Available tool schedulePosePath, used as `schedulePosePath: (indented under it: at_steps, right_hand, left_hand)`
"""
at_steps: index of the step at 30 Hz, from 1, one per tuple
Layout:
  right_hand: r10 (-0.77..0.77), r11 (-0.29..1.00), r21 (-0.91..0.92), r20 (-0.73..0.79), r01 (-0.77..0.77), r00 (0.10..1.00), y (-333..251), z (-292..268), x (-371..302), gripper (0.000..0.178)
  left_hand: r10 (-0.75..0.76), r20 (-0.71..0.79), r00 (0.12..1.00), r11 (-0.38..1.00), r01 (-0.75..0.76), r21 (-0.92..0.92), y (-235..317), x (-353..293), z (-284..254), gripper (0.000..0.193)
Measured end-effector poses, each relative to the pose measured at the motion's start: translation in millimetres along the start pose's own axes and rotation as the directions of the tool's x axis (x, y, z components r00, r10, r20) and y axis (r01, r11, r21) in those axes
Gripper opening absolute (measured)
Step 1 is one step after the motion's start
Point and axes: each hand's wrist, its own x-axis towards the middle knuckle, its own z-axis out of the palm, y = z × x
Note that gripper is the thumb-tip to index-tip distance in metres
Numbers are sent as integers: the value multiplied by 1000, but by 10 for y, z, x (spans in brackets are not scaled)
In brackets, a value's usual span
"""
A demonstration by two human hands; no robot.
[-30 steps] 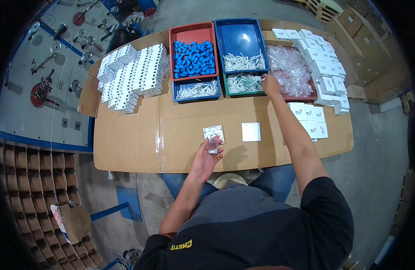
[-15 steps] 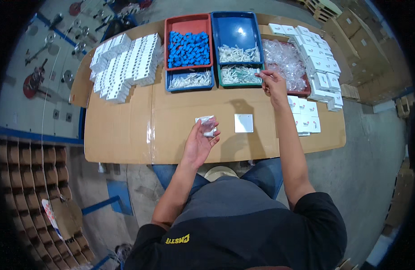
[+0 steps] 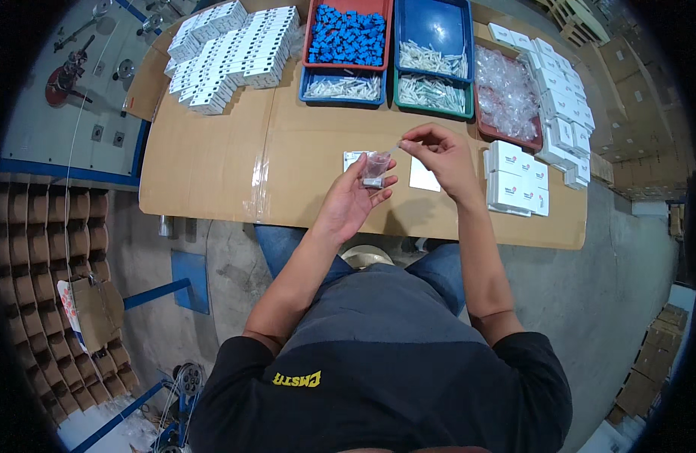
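My left hand (image 3: 346, 202) holds a small clear plastic bag (image 3: 377, 164) upright between thumb and fingers, with a small greyish piece in its bottom. Just right of the bag's mouth, my right hand (image 3: 447, 160) has thumb and forefinger pinched together. Something small and pale seems to be between those fingertips, too small to name. Partly behind the left hand, a white piece (image 3: 351, 158) lies on the cardboard. A flat white square plate (image 3: 424, 177) rests below the right hand, which covers part of it.
Beyond my hands stand a red tray of blue parts (image 3: 346, 36), a blue tray of white plugs (image 3: 342, 88), a green tray of pale plugs (image 3: 432, 92), another blue tray (image 3: 434, 19) and a red tray of clear bags (image 3: 506, 90). White boxes (image 3: 517, 177) stack right, others (image 3: 246, 49) left.
My right hand has come back from the green tray toward the bag in my left hand. The left hand has turned the bag more upright. The whole view has shifted downward.
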Motion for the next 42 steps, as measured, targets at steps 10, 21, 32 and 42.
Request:
schedulePosePath:
  at_steps: [10, 21, 32, 42]
  right_hand:
    - [-14, 969, -239, 217, 67, 976, -46, 183, -20, 11]
    - [-78, 887, -370, 468, 275, 880, -197, 62, 36, 10]
    - [23, 779, -563, 468, 277, 883, -378, 89, 24, 16]
    - [-24, 998, -55, 23, 25, 999, -175, 278, -340, 19]
  left_hand:
    - [6, -8, 1000, 1000, -6, -15, -29, -92, 13, 42]
    - [35, 30, 999, 994, -38, 101, 27, -129, 43, 44]
    - [523, 46, 851, 580, -395, 712, -72, -173, 137, 31]
    - [639, -73, 766, 658, -495, 567, -30, -217, 211, 22]
